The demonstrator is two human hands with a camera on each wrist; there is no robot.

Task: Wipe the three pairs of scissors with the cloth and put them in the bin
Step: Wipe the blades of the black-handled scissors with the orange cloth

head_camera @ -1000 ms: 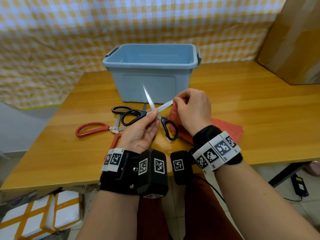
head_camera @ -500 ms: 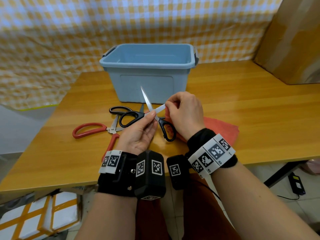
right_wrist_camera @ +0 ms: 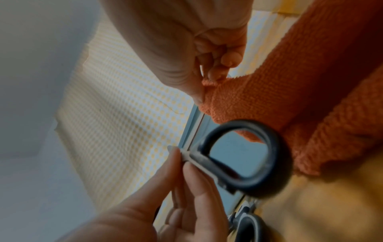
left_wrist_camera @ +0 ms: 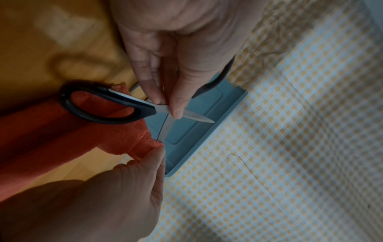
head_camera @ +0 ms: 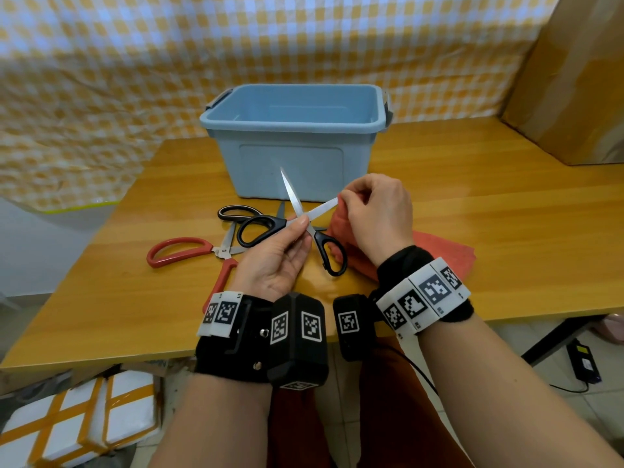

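My left hand (head_camera: 290, 238) pinches the black-handled scissors (head_camera: 260, 228) at the pivot, blades spread wide above the table. My right hand (head_camera: 368, 204) pinches a fold of the orange cloth (head_camera: 439, 251) around the tip of the right-pointing blade. In the left wrist view the same scissors (left_wrist_camera: 107, 106) cross the cloth (left_wrist_camera: 41, 139). The right wrist view shows the cloth (right_wrist_camera: 290, 98) pinched at the blade and a black handle loop (right_wrist_camera: 269, 147) close up. Red-handled scissors (head_camera: 182, 251) and another black-handled pair (head_camera: 236, 211) lie on the table. The blue bin (head_camera: 293, 153) stands behind, with nothing visible inside.
The wooden table (head_camera: 506, 214) runs right of the cloth. A cardboard box (head_camera: 574, 79) stands at the back right. A checked curtain hangs behind. White foam boxes (head_camera: 67, 417) sit on the floor at the lower left.
My right hand slid in towards the pivot half a second ago, then back out along the blade to its tip with the cloth. The left hand keeps holding the scissors.
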